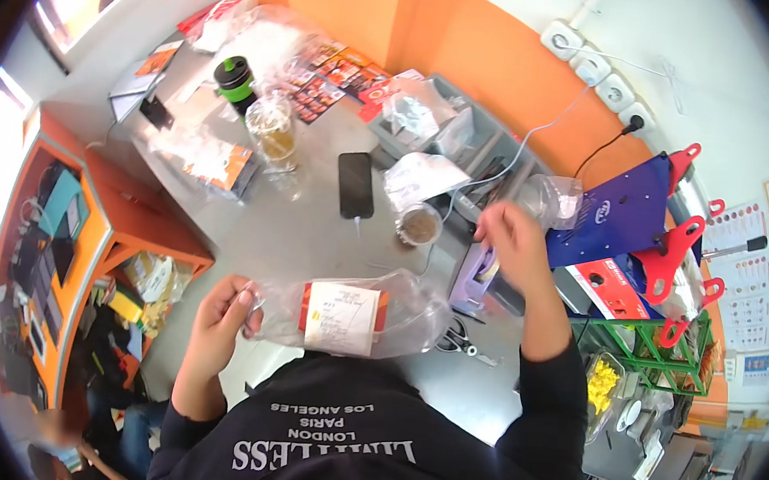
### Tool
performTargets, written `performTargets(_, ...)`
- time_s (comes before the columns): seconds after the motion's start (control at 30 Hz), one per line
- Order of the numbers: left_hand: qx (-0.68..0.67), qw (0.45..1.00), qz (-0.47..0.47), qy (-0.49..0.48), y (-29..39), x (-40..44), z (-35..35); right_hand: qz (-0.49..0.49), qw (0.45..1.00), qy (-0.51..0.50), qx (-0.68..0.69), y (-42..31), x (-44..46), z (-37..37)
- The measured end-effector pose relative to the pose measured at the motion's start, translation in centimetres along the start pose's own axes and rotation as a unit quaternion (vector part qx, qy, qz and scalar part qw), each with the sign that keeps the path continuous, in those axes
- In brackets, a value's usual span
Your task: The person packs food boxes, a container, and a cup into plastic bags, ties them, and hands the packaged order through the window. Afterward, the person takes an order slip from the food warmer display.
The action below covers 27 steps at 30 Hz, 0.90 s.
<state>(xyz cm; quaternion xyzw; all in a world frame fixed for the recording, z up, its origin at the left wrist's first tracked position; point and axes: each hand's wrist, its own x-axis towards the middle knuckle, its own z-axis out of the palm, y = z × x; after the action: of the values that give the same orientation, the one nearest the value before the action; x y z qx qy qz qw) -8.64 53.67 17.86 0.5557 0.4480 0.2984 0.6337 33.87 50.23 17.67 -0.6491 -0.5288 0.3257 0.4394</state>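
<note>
My left hand (225,317) pinches the gathered left end of a clear plastic bag (415,311), which lies sideways in front of my body. Inside or on the bag show a white printed receipt (341,318) and an orange card behind it. My right hand (512,242) is raised over a purple tape dispenser (476,275), its fingers bent; whether they hold anything is too small to tell. A cup with brown contents (420,225) stands left of that hand. Below the dispenser lie scissors (458,338).
A black phone (355,185) lies mid-table. Beyond it stand a green-black tumbler (234,81), a bagged drink (272,130) and grey bins (467,128). A blue machine with red brackets (611,214) and a green rack (667,356) are at the right. People are partly visible at lower left.
</note>
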Motion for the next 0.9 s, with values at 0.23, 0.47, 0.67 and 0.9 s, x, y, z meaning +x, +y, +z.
performTargets(0.23, -0.014, 1.000, -0.009, 0.009, 1.0, 0.3, 0.6, 0.239, 0.962, 0.064, -0.114, 24.8, 15.7, -1.7)
performTargets(0.47, -0.017, 1.000, -0.014, 0.016, 1.0, 0.2, 0.6, 0.286, 0.868, 0.070, -0.400, 32.0, 20.6, 0.9)
performTargets(0.67, -0.048, 0.999, -0.026, 0.005, 0.1, 0.5, 0.1, 0.385, 0.910, 0.136, 0.072, 29.7, 19.2, -0.8)
performTargets(0.9, -0.044, 0.999, 0.003, -0.013, 0.2, 1.2, 0.2, 0.300, 0.942, 0.151, -0.003, 14.1, 9.5, -4.8)
